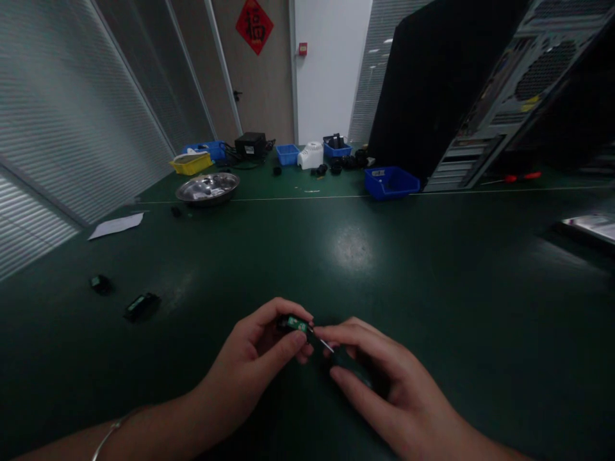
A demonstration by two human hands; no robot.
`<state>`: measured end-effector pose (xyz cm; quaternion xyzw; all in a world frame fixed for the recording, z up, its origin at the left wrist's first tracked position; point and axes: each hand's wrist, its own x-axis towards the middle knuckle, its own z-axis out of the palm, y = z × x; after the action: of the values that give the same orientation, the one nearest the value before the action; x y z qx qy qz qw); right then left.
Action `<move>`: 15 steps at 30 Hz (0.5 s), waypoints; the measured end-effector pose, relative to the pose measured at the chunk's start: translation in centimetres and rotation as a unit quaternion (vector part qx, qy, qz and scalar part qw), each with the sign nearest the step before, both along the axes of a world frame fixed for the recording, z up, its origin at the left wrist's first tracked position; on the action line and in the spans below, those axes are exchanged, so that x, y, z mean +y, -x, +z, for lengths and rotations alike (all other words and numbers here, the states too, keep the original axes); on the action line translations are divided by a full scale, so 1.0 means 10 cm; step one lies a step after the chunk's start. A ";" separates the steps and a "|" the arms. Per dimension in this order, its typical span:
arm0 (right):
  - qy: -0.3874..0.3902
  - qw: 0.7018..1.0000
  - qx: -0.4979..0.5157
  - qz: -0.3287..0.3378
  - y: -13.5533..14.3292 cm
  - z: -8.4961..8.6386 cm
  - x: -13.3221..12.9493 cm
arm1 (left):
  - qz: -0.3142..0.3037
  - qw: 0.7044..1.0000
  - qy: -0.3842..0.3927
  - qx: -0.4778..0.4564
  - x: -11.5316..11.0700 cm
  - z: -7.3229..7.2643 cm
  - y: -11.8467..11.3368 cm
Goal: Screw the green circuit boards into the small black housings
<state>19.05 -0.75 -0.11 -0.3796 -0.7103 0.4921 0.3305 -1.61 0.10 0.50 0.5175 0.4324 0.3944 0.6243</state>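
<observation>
Between the thumb and fingers of my left hand (262,352) is a small black part with a green circuit board (296,324) facing up. My right hand (384,378) is closed around the dark handle of a screwdriver (327,346). Its thin metal shaft points up and left, and the tip is at the right end of the board part; whether it touches a screw is too small to tell. Two similar black parts with green boards, one nearer (141,305) and one farther left (100,283), lie on the green table (269,256).
A metal bowl (207,188) with small pieces stands at the back left, by a yellow tray (192,164). A blue bin (391,183) sits at the back, beside a large black computer case (442,77). White paper (116,225) lies at the left edge.
</observation>
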 end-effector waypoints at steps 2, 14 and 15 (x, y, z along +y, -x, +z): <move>-0.002 1.000 -0.001 -0.001 0.01 -0.01 0.01 | -0.001 1.000 0.002 -0.003 0.00 0.00 0.00; -0.020 1.000 0.003 -0.001 0.00 -0.04 0.01 | -0.006 1.000 0.017 -0.021 0.03 -0.01 0.01; -0.024 1.000 0.006 -0.002 0.00 -0.04 0.01 | -0.004 0.999 0.021 -0.025 0.03 -0.01 0.02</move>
<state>19.04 -0.63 -0.48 -0.3702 -0.7191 0.4767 0.3443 -1.77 0.36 0.44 0.4957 0.4226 0.3954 0.6476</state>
